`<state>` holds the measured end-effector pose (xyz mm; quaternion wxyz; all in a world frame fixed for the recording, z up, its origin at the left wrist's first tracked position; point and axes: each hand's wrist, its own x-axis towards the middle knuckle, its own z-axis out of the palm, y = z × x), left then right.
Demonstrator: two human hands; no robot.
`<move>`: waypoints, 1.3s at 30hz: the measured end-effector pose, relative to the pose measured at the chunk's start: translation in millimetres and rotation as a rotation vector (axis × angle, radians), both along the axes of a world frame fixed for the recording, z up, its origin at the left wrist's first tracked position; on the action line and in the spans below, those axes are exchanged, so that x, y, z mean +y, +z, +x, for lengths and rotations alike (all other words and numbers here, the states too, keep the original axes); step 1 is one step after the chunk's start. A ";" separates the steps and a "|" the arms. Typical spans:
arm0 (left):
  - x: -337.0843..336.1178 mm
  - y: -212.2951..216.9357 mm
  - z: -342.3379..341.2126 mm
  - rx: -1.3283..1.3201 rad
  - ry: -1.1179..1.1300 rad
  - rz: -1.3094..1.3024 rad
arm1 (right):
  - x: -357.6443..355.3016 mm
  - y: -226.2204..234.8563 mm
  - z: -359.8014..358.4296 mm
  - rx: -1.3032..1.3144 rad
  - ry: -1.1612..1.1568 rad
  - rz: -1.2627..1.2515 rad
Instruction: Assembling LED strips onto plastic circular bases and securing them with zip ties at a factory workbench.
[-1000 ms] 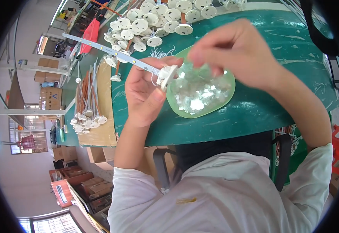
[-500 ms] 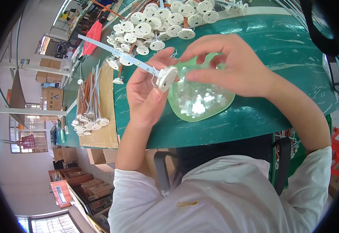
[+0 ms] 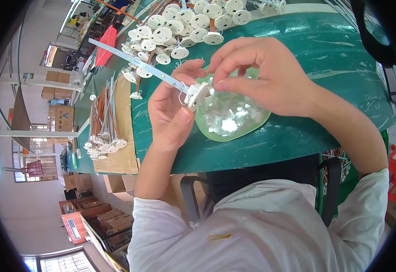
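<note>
Now both hands meet over the green dish (image 3: 252, 131).
My left hand (image 3: 173, 113) grips the strip (image 3: 139, 65) by its white cap (image 3: 197, 94), steadying it; my right hand (image 3: 261, 75) pinches a tiny part onto it.

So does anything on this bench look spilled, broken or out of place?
Nothing stands out. The left hand holds a white strip with a white cap at its end, and the right hand pinches at that cap above the green dish of clear bits. The white discs sit piled on the table, none visibly broken.
</note>
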<state>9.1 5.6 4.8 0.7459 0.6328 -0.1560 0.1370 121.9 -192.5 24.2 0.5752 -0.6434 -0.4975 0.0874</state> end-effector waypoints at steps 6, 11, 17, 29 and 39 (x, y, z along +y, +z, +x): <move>6.4 -1.1 0.1 -0.029 0.033 -0.046 | -6.1 -0.6 28.2 0.049 -0.092 0.028; 8.1 -0.6 0.0 -0.032 0.058 -0.067 | -13.5 15.7 50.6 0.057 -0.454 -0.031; 7.2 -0.5 -0.4 -0.037 0.044 -0.048 | -13.8 30.8 51.1 0.175 -0.581 -0.128; 8.4 -1.9 -1.3 -0.001 0.051 -0.045 | -14.2 6.6 74.6 0.206 -0.485 0.034; 5.7 -7.1 2.1 -0.075 0.022 0.191 | -11.8 50.4 32.4 0.383 -0.666 -0.100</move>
